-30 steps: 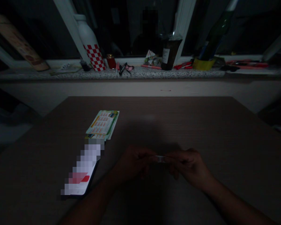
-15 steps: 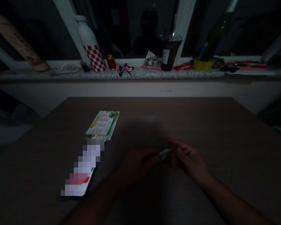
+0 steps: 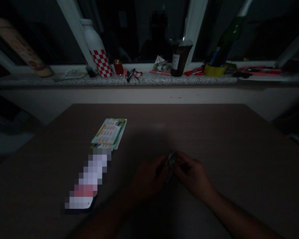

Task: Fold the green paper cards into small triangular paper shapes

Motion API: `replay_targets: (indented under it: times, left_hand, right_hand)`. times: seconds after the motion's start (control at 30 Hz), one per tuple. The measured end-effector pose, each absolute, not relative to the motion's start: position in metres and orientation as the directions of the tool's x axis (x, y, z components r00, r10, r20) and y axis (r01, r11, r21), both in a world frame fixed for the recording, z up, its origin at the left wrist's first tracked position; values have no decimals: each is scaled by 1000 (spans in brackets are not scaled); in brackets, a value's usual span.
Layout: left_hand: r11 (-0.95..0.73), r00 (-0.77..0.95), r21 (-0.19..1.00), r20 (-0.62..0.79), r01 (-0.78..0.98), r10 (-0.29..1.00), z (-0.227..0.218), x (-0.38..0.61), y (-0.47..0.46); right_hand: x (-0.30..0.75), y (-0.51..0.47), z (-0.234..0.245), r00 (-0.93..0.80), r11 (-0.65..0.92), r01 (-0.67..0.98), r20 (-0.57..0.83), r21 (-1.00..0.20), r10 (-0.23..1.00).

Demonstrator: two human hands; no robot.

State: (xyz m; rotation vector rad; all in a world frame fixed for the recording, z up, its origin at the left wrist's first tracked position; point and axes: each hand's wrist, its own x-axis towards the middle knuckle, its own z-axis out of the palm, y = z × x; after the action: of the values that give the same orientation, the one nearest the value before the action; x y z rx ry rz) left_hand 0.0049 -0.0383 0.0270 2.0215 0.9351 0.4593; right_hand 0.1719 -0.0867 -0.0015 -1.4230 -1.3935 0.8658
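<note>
A small piece of folded paper [image 3: 170, 162], pale with dark greenish patches, stands between my two hands above the table. My left hand [image 3: 149, 174] grips its left side, thumb and fingers closed. From the other side my right hand [image 3: 193, 172] pinches the paper's right edge with thumb and forefinger. Dim light and shadow hide the folds and most of the fingertips. To the left lies a stack of printed cards [image 3: 109, 131] with rows of red figures. Just below it a phone [image 3: 89, 182] has a lit, blurred-out screen.
The brown table [image 3: 214, 126] reaches a wall under a speckled stone sill [image 3: 149, 79]. Along the sill stand a white-and-red checked bottle [image 3: 99, 54], a small red jar [image 3: 118, 67], a lidded dark cup [image 3: 179, 59] and a green bottle [image 3: 228, 39] in a yellow tape roll [image 3: 215, 70].
My right hand has moved left and closed on the paper; its fingers were more spread before. The paper has turned from lying nearly flat to more upright.
</note>
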Motion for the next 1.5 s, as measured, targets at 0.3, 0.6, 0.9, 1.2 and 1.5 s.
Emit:
replay_targets:
  times: [0.3, 0.6, 0.9, 1.2, 1.5]
  left_hand:
    - [-281, 487, 772, -43, 570, 872, 21, 4, -30]
    - [-115, 300, 823, -71, 557, 951, 16, -20, -3]
    - [68, 263, 953, -149, 295, 953, 7, -19, 1]
    - [182, 343, 983, -163, -24, 925, 0, -18, 2]
    - [229, 371, 973, -198, -39, 907, 1, -30, 6]
  right_hand:
    - [153, -71, 12, 92, 132, 549, 217, -825, 972]
    - [125, -36, 14, 97, 114, 704, 253, -701, 963]
    - [131, -34, 7, 3, 244, 683, 336, -689, 942]
    - [129, -38, 25, -197, 387, 638, 345, -666, 918]
    - [124, -19, 29, -323, 413, 728, 258, -547, 911]
